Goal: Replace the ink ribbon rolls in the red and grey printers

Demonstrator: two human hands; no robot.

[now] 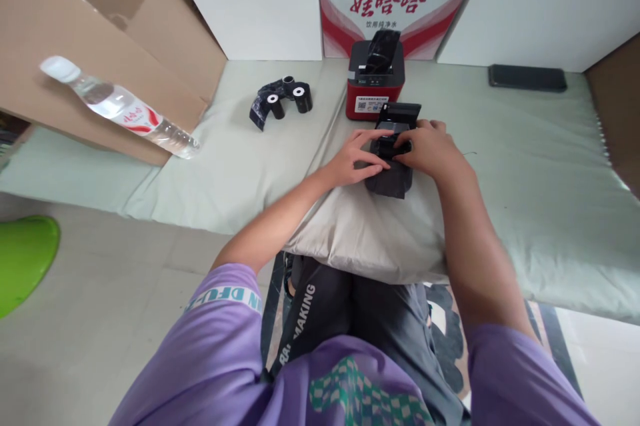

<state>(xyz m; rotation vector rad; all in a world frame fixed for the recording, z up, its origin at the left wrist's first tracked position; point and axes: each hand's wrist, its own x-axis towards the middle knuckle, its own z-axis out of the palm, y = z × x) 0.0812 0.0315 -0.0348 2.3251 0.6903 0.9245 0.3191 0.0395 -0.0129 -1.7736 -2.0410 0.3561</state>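
A small black device with its lid raised [400, 113] rests on the cloth in front of me, probably a small printer. A flat black strip [391, 183] hangs over its near side. My left hand [350, 159] reaches in from the left, fingers spread, tips touching the device's edge and middle. From the right, my right hand [427, 146] bends over the opening with thumb and fingers curled into it. What those fingertips pinch is hidden. Just behind stands a red and black box-shaped machine [376, 76] with a glossy black piece [384, 51] on top.
Black film rolls with a loose strip [303, 99] lie to the left. Farther left, a water bottle [125, 109] leans by a cardboard box [100, 33]. White cartons [250, 6] line the back. A dark phone-like slab [527, 78] lies at right on the cloth-covered surface [540, 199].
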